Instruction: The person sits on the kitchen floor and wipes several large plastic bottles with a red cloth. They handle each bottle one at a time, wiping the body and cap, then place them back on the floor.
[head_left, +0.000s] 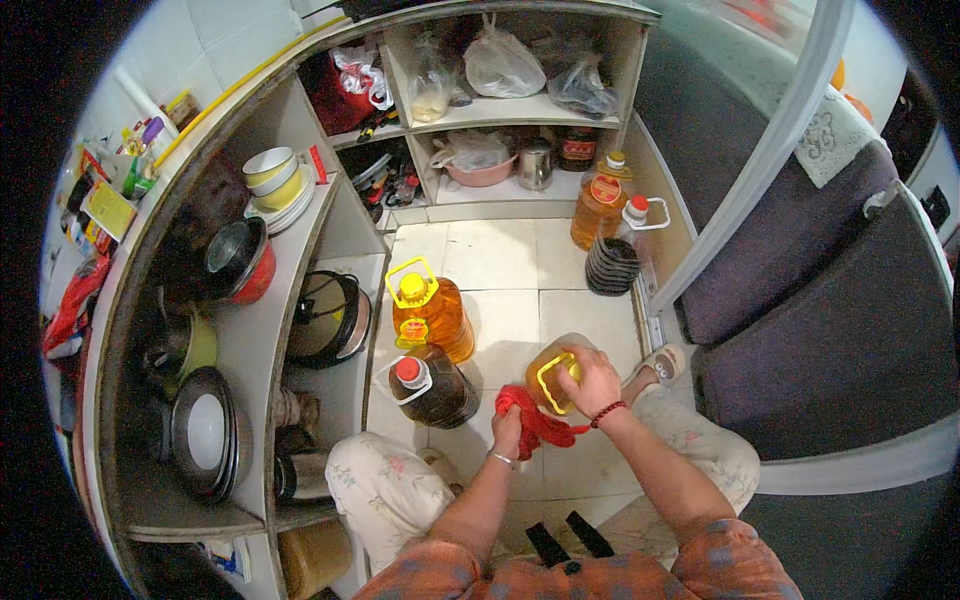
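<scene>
My left hand [507, 432] is closed on a bunched red cloth [545, 430], which lies against the near side of a clear plastic oil jug [540, 372]. My right hand [598, 382] grips that jug at its top, by the yellow handle and cap; the fingertips are partly hidden. To the left on the tiles stand a full jug of golden oil [447, 325] with a yellow cap and handle, and a dark-filled jug [440, 395] with a red cap and white handle.
By the far right panel stand another oil bottle [597, 210] and a red-capped jug of dark liquid [613, 262]. Left shelves hold bowls [273, 180], a pot [250, 270], a rice cooker [325, 318] and stacked plates [205, 430]. Far shelves hold plastic bags [503, 62] and a pink basin [477, 172].
</scene>
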